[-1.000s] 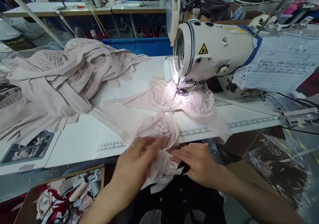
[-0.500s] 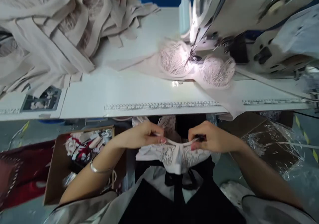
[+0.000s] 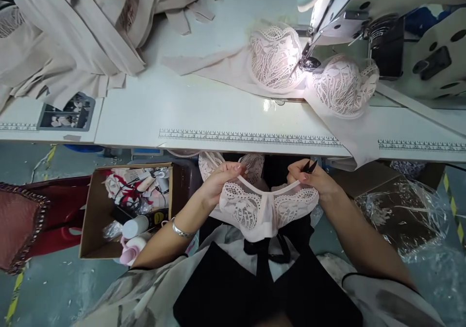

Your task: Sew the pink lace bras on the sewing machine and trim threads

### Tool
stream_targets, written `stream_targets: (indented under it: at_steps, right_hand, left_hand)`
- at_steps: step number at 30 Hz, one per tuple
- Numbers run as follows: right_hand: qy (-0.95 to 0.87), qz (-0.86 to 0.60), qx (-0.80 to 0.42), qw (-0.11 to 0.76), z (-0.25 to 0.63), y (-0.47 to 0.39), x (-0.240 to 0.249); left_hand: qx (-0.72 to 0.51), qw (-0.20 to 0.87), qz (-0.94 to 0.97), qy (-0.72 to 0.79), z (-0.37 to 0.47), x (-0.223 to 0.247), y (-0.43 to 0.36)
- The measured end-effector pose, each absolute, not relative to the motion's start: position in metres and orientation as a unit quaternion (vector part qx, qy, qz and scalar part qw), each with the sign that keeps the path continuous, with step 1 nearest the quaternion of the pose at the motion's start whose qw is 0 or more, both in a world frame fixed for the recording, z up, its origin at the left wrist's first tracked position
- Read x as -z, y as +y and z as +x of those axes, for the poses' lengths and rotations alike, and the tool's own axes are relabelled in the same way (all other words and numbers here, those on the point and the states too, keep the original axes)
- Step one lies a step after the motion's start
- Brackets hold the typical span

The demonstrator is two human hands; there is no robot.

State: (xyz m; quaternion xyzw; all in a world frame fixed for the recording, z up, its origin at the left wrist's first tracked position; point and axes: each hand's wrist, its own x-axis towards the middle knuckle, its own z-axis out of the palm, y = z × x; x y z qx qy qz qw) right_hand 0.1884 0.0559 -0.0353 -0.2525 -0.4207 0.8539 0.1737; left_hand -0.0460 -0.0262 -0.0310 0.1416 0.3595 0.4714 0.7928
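Observation:
A pale pink lace bra [image 3: 267, 210] is stretched between my two hands, over my lap and below the table edge. My left hand [image 3: 224, 181] pinches its upper edge on the left cup. On the other side, my right hand [image 3: 313, 179] grips the right cup's edge, and small black thread snips [image 3: 309, 167] stick out from between its fingers. Another lace bra [image 3: 344, 84] lies on the table with its middle under the needle area of the lit sewing machine [image 3: 327, 26]. More lace cups [image 3: 251, 167] show behind my left hand.
Piled beige bra pieces [image 3: 109, 36] cover the table's left end. A ruler strip [image 3: 251, 137] runs along the white table's [image 3: 204, 113] front edge. A cardboard box [image 3: 91, 220] of scraps and bottles stands at lower left, beside a red stool [image 3: 25, 225]. Clear plastic wrap [image 3: 407, 210] lies at right.
Both hands have raised and spread the bra's upper edge, so the lace cups now face up more openly. The black snips' points now show upward from my right hand. The whole view has shifted.

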Motion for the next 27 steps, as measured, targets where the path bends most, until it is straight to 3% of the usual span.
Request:
stream_targets:
  at_steps: [27]
  right_hand:
    - [-0.448,-0.267,-0.845,0.118,0.1971,0.0611,0.0302]
  left_hand:
    - [-0.484,0.786,0.143,0.358,-0.0455,0.0312,-0.0261]
